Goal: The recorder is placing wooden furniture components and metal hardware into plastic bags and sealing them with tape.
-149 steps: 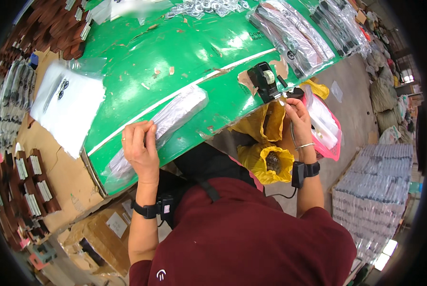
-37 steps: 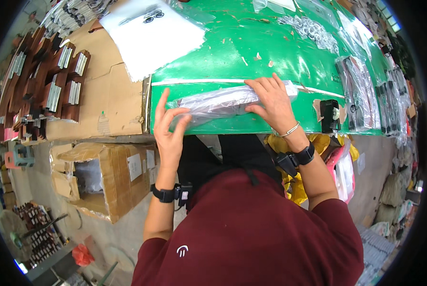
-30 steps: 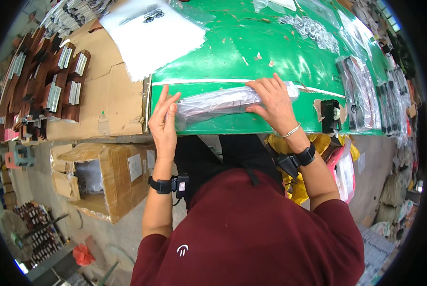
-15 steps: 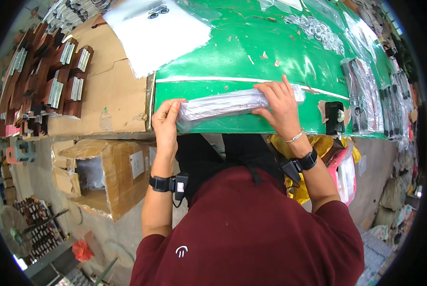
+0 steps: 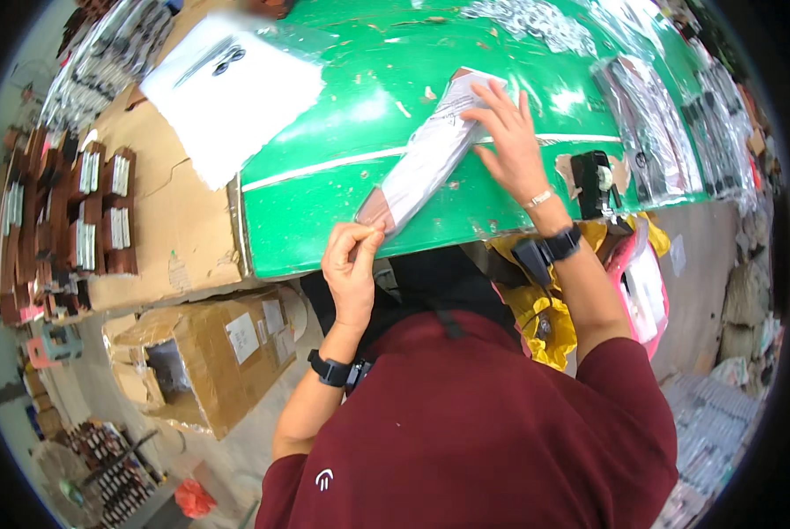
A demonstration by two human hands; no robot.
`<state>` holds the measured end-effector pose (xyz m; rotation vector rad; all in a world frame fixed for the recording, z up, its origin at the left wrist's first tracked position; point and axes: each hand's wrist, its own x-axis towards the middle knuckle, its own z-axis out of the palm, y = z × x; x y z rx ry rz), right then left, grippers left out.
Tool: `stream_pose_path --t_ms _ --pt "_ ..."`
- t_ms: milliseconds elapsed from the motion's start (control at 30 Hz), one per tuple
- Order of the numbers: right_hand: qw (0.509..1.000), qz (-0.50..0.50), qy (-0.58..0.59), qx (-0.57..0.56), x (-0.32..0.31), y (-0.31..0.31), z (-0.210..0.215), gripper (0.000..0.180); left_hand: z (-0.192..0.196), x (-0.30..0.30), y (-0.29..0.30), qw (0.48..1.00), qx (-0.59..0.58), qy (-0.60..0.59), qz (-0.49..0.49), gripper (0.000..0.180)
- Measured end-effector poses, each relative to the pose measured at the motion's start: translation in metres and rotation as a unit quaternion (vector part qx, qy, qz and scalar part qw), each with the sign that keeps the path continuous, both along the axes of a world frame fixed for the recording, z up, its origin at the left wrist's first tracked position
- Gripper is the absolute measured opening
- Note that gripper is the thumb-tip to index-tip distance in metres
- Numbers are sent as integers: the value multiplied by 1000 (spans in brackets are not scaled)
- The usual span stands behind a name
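A long, flat package (image 5: 434,141) wrapped in clear plastic lies slantwise on the green tabletop (image 5: 324,225), its near end toward the table's front edge. Brown shows through the wrap at both ends. My left hand (image 5: 351,269) is closed, pinching the near end corner between thumb and fingers. Over the far part is my right hand (image 5: 514,150), its fingers spread and resting on the plastic without wrapping round it. To the right of that hand stands a black tape dispenser (image 5: 591,187).
White sheets (image 5: 236,106) bear black-handled scissors (image 5: 227,58). Plastic-wrapped bundles (image 5: 650,132) lie at right, a heap of clear pieces (image 5: 531,22) at the back. Brown parts (image 5: 86,207) are stacked on cardboard (image 5: 174,189) at left. A carton (image 5: 210,353) stands below.
The package has swung from nearly level to a steep slant, its far end moving away from me. My left hand has come nearer and rightward; my right hand has shifted farther away.
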<state>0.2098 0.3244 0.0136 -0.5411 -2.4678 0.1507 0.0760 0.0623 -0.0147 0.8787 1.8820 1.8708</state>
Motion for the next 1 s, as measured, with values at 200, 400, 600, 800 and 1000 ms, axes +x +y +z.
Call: stream_pose_path --t_ms 200,400,600,800,1000 --pt "964 -221 137 -62 146 -22 21 35 -7 10 1 999 -17 -12 -40 3" --pt "925 -295 119 -209 213 -27 -2 55 -11 10 5 996 -17 -69 -57 4" --pt "927 -288 140 -197 214 -18 -9 54 -11 13 7 996 -17 -59 -58 4" --pt "903 -281 168 -277 211 4 -15 45 -11 15 9 995 -15 -79 -61 4" --pt "868 -289 231 -330 210 3 -17 38 -10 17 11 995 -8 -80 -52 4"
